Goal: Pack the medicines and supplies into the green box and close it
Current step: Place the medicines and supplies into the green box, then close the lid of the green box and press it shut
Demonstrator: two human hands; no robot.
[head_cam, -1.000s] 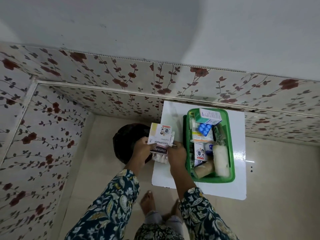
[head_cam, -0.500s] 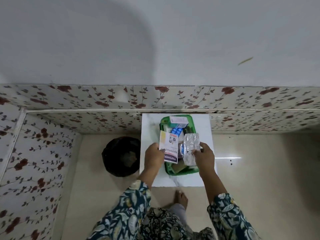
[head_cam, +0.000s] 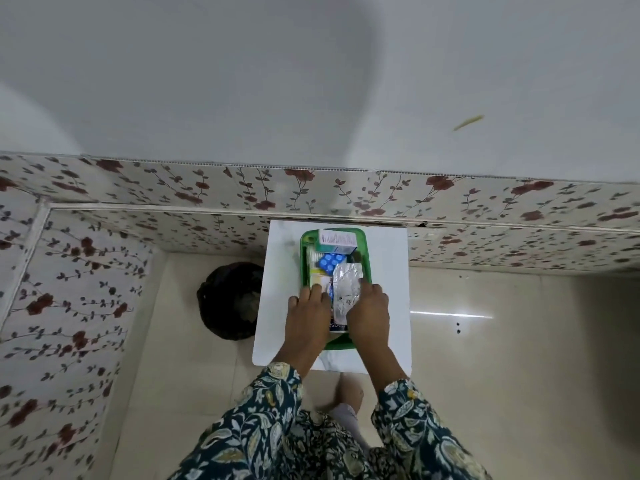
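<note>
The green box point(head_cam: 367, 271) stands open on a small white table point(head_cam: 391, 292), filled with medicines. At its far end lies a white and pink carton point(head_cam: 337, 239), with a blue blister strip point(head_cam: 330, 260) just in front of it. My left hand point(head_cam: 308, 317) lies palm down over the near left part of the box, on a white plaster carton point(head_cam: 337, 327) of which only a corner shows. My right hand point(head_cam: 369, 313) holds a silver blister pack point(head_cam: 346, 282) flat on top of the contents. No lid is visible.
A black bin point(head_cam: 230, 299) stands on the floor just left of the table. The table backs against a floral-tiled wall point(head_cam: 346, 192), and another tiled wall closes the left side. My bare foot point(head_cam: 349, 393) is under the table's near edge.
Both hands have come down from above the box into it, carrying the plaster carton and the silver blister pack onto the contents. The carton is now mostly hidden under my left hand.
</note>
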